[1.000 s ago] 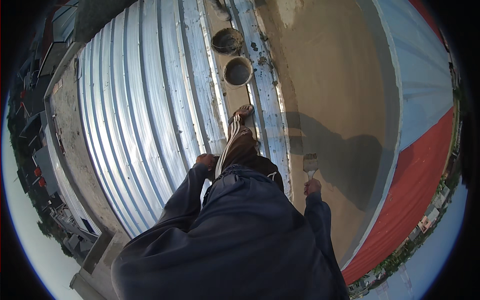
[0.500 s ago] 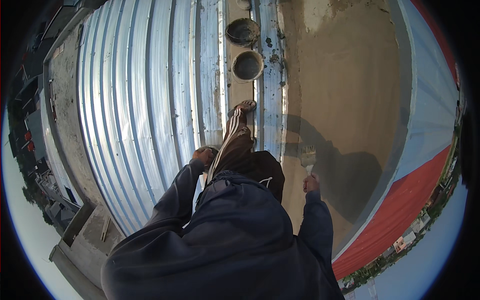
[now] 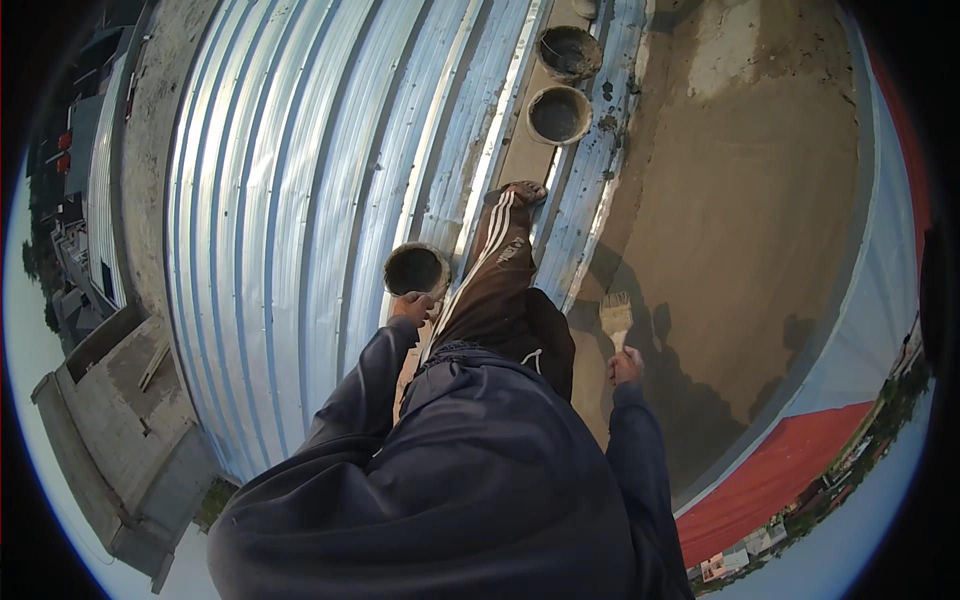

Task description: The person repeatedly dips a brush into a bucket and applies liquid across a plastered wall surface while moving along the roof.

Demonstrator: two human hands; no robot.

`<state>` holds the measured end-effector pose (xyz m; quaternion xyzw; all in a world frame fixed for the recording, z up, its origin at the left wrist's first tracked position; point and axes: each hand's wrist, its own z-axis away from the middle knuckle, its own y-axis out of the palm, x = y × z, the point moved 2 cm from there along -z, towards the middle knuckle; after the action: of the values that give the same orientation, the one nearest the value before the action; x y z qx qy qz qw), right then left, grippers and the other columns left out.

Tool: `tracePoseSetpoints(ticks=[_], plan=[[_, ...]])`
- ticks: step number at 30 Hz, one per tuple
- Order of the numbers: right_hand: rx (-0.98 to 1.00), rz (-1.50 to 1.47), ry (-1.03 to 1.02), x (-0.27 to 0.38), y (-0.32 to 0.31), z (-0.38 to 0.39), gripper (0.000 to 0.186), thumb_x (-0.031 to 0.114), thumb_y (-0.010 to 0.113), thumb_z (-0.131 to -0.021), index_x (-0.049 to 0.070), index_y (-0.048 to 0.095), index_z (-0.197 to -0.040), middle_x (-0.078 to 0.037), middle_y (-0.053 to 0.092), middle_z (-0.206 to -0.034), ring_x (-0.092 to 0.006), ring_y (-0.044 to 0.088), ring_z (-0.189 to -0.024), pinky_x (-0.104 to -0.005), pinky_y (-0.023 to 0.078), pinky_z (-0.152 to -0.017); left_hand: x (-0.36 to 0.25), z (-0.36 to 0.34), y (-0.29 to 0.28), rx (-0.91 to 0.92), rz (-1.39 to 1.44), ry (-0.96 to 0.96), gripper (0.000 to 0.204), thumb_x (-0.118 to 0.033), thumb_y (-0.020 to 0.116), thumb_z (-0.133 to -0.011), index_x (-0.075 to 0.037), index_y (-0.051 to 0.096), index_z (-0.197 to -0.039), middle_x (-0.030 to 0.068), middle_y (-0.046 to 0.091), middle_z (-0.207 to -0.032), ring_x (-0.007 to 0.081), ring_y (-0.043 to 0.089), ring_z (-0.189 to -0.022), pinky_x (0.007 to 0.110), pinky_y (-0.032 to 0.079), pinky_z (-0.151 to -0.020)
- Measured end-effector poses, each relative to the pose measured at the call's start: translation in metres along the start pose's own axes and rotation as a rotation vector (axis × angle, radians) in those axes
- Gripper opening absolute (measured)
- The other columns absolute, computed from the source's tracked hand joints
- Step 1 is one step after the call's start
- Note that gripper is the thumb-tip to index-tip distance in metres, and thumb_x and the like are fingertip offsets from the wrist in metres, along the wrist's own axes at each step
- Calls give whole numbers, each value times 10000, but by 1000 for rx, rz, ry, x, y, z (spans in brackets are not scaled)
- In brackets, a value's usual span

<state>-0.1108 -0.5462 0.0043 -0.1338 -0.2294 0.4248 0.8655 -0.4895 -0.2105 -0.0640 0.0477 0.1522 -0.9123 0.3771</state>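
Observation:
My left hand is closed on the near rim of a small round bucket, dark inside, with a pale, crusted edge. It is beside my left leg, over the metal sheets. My right hand grips the handle of a wide paintbrush with pale, stained bristles. The brush points away from me, in front of the brown wall surface on my right. Whether the bristles touch that surface, I cannot tell.
Two mortar-stained tubs, a far one and a nearer one, stand on a narrow plank ahead of my foot. Ribbed metal sheets spread to the left. Red and pale sheeting edges the right side.
The view has swung, so the plank and tubs now slant to the right. The bucket at my left hand, mostly hidden before, now shows its opening. The brush stays in my right hand.

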Motion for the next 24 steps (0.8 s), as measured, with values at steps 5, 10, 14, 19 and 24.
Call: tracePoseSetpoints(ticks=[5,10,14,19,24], plan=[[14,185,0,-6,-8,-4,387,178,529,-900,63,515,-1270,-37,599,-690,-112,534,-508,-271,400,-413,70,7,4,-35,53,-45,318,-291,570,-870,-30,655,-1031,71,669,-899,178,591,-682,325,477,-552],[20,177,-102,7,-19,2,293,131,543,-909,11,547,-1176,-35,601,-704,-105,508,-470,-273,392,-395,95,8,16,-120,163,-45,291,-295,628,-826,-36,699,-939,49,626,-703,154,563,-555,310,451,-509],[49,176,-105,28,-16,-1,310,132,534,-915,12,532,-1200,-38,597,-710,-103,498,-465,-270,380,-379,107,-21,23,-152,92,-38,338,-299,652,-813,-24,704,-1004,99,685,-818,213,647,-715,340,514,-671],[86,274,-14,67,11,-46,327,132,539,-885,16,528,-1191,-40,588,-716,-109,495,-470,-274,384,-393,110,-69,35,-222,21,-63,429,-308,684,-787,22,679,-1060,208,706,-985,288,662,-974,360,484,-895],[141,266,-72,99,69,-127,338,112,547,-841,11,536,-1163,-39,579,-730,-105,494,-501,-273,403,-444,98,-95,34,-276,-84,-89,639,-341,674,-802,84,545,-1262,265,603,-1203,335,585,-1139,373,442,-981]])
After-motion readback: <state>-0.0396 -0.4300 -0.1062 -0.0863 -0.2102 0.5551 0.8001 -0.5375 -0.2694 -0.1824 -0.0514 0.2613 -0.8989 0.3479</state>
